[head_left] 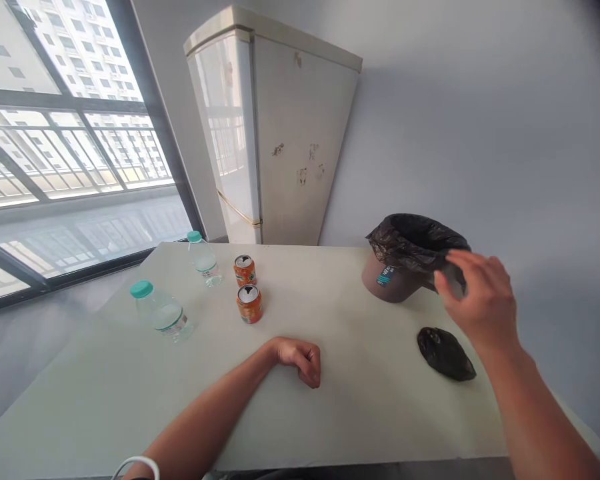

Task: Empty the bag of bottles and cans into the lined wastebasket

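My left hand (301, 360) rests on the white table with its fingers curled into a fist; nothing shows in it. On the right, my right hand (480, 293) is raised by the rim of a brown trash can (391, 283), thumb and fingers apart. A black trash bag (395, 247) lines the can and folds over its rim. Below that hand lies a bundled black plastic bag (445, 355). Two orange drink cans (250, 305), their tops opened, stand left of centre. Farther left are two clear plastic bottles (205, 260) with teal caps.
The white table (360, 387) spans the foreground. Behind it stands a white refrigerator (300, 133) with stained patches on its side. A large window (70, 133) is at the left, and a plain wall (455, 133) rises on the right behind the trash can.
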Action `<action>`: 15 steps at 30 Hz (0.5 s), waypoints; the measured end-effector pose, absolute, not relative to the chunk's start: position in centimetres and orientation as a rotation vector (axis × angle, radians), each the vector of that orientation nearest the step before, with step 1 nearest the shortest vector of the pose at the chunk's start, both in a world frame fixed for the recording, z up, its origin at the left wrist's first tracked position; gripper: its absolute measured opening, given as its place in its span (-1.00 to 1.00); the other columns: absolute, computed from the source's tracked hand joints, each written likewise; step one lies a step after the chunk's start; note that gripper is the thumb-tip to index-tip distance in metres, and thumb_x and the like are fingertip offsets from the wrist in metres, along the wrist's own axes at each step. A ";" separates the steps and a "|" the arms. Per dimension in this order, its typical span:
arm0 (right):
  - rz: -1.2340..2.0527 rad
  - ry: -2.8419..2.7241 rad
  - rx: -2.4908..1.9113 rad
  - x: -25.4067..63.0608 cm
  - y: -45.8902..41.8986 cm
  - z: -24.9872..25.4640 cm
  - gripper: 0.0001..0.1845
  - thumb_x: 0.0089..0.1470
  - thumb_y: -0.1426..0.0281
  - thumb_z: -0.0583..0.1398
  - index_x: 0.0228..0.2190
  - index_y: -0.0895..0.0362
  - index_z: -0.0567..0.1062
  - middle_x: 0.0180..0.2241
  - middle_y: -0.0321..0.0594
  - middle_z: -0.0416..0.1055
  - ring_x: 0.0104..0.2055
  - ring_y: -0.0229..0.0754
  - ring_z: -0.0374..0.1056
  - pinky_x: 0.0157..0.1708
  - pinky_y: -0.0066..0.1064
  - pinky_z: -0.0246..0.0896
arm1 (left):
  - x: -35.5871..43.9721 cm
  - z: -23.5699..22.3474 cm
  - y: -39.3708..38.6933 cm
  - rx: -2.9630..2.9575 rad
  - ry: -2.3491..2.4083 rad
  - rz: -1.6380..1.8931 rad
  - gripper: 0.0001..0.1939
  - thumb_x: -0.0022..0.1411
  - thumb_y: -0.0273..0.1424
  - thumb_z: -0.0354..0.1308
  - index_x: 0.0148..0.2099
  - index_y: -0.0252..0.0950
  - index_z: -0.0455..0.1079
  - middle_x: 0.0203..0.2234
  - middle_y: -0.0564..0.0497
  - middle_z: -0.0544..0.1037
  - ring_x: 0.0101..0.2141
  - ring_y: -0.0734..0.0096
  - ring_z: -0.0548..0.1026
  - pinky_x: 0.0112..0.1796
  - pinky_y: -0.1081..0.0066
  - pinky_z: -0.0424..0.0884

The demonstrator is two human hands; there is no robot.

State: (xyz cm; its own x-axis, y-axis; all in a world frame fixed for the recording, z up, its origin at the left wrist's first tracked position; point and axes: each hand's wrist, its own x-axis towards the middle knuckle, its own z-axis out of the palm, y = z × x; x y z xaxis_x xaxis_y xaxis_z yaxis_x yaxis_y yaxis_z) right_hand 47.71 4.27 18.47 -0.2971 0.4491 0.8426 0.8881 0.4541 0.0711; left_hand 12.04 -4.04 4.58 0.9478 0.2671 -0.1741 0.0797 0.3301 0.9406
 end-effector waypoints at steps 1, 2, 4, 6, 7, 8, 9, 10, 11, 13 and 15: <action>-0.690 -1.913 -1.146 47.3 5.8 19.2 -0.57 0.35 0.25 0.18 0.15 0.19 0.45 0.17 0.11 0.46 0.23 0.11 0.38 0.39 0.06 0.00 | 12.0 4.6 -4.0 1.239 0.301 0.123 -0.35 -0.04 -0.03 0.44 -0.72 -0.22 0.06 -0.69 0.07 0.00 -0.59 0.45 -0.03 -0.55 0.32 0.01; -0.684 -1.914 -1.176 47.0 7.3 19.8 -0.49 0.35 0.19 0.18 0.19 0.22 0.42 0.20 0.14 0.43 0.25 0.13 0.35 0.41 0.10 -0.09 | 12.0 4.5 -4.0 1.244 0.282 0.125 -0.34 -0.03 -0.01 0.43 -0.72 -0.23 0.06 -0.70 0.07 -0.01 -0.60 0.45 -0.03 -0.57 0.32 0.01; -0.655 -1.961 -1.307 46.3 10.1 20.3 -0.44 0.34 0.09 0.18 0.16 0.24 0.46 0.11 0.16 0.50 0.15 0.14 0.40 0.38 0.15 -0.13 | 12.1 4.4 -4.0 1.259 0.251 0.129 -0.32 0.00 0.03 0.41 -0.73 -0.23 0.06 -0.70 0.07 -0.01 -0.61 0.46 -0.03 -0.58 0.32 0.01; -0.560 -2.019 -1.524 45.4 12.1 20.4 -0.50 0.31 0.06 0.20 0.00 0.22 0.57 -0.15 0.08 0.60 -0.06 0.11 0.47 0.21 0.07 0.13 | 12.2 4.2 -3.9 1.273 0.223 0.122 -0.30 0.05 0.07 0.38 -0.72 -0.23 0.05 -0.70 0.08 -0.02 -0.61 0.46 -0.04 -0.56 0.31 0.00; -0.494 -2.044 -1.632 44.7 12.6 20.4 -0.54 0.30 0.08 0.20 -0.07 0.20 0.61 -0.27 0.04 0.59 -0.15 0.08 0.47 0.05 -0.02 0.24 | 12.2 4.1 -3.8 1.278 0.211 0.114 -0.29 0.06 0.08 0.37 -0.72 -0.23 0.05 -0.69 0.08 -0.02 -0.60 0.46 -0.05 -0.55 0.31 -0.01; -0.442 -2.063 -1.712 44.0 12.9 20.4 -0.58 0.29 0.10 0.21 -0.11 0.19 0.62 -0.35 0.01 0.57 -0.22 0.07 0.45 -0.10 -0.13 0.26 | 12.2 3.9 -3.6 1.281 0.199 0.103 -0.29 0.07 0.08 0.37 -0.71 -0.22 0.05 -0.69 0.09 -0.02 -0.60 0.46 -0.04 -0.54 0.30 -0.01; -0.418 -2.075 -1.760 43.2 12.9 20.5 -0.61 0.28 0.12 0.21 -0.14 0.18 0.63 -0.39 0.00 0.55 -0.26 0.06 0.44 -0.22 -0.20 0.22 | 12.2 3.8 -3.5 1.282 0.189 0.090 -0.29 0.07 0.08 0.37 -0.71 -0.22 0.05 -0.68 0.09 -0.02 -0.59 0.46 -0.04 -0.53 0.30 0.00; -0.419 -2.086 -1.774 42.4 12.5 20.6 -0.63 0.28 0.14 0.20 -0.15 0.18 0.63 -0.40 0.00 0.54 -0.28 0.06 0.43 -0.28 -0.24 0.17 | 12.2 3.6 -3.3 1.282 0.181 0.078 -0.29 0.07 0.07 0.38 -0.71 -0.22 0.05 -0.68 0.09 -0.02 -0.59 0.46 -0.03 -0.53 0.30 0.00; -0.433 -2.097 -1.764 41.5 12.0 20.7 -0.64 0.27 0.16 0.20 -0.15 0.17 0.63 -0.40 0.00 0.54 -0.29 0.06 0.42 -0.31 -0.25 0.13 | 12.2 3.4 -3.2 1.281 0.173 0.069 -0.30 0.07 0.06 0.39 -0.71 -0.22 0.06 -0.68 0.09 -0.01 -0.59 0.46 -0.03 -0.52 0.29 0.00; -0.434 -2.108 -1.719 39.6 10.4 21.0 -0.67 0.27 0.16 0.20 -0.19 0.14 0.62 -0.41 -0.02 0.54 -0.30 0.05 0.42 -0.32 -0.26 0.09 | 12.3 3.0 -3.0 1.276 0.163 0.059 -0.30 0.07 0.06 0.39 -0.71 -0.23 0.08 -0.68 0.09 0.00 -0.59 0.46 -0.02 -0.51 0.29 -0.01; -0.348 -2.150 -1.645 37.5 8.5 21.2 -0.70 0.27 0.15 0.20 -0.22 0.11 0.60 -0.45 -0.08 0.52 -0.35 0.01 0.41 -0.34 -0.28 0.08 | 12.3 2.8 -3.1 1.264 0.152 0.051 -0.29 0.07 0.08 0.39 -0.72 -0.23 0.07 -0.69 0.09 0.00 -0.59 0.46 -0.01 -0.51 0.29 0.00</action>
State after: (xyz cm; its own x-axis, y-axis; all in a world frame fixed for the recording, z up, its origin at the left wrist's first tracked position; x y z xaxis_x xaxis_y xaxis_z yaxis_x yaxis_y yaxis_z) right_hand 37.54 8.45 21.23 -0.2201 0.8588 0.4626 0.9608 0.2727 -0.0492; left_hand 12.29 -3.08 2.79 0.9888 0.1220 -0.0865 0.0460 0.3020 0.9522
